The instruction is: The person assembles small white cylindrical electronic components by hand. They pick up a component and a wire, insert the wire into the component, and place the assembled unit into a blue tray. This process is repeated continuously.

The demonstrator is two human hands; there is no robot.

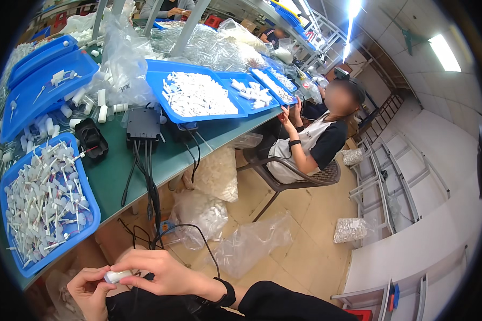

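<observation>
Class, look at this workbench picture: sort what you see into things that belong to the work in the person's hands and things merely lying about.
In use:
- left hand and right hand, together gripping a small white tube
- blue tray of white stick parts, nearest the hands

Lying about:
- black box with cables
- clear empty bag on the floor
- bags of white pieces under the table

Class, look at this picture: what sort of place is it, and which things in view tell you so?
Most likely a small-parts assembly workshop. Blue trays heaped with white plastic pieces line a long green bench, clear bags of parts sit on the floor, and a co-worker sits at the same bench.
</observation>
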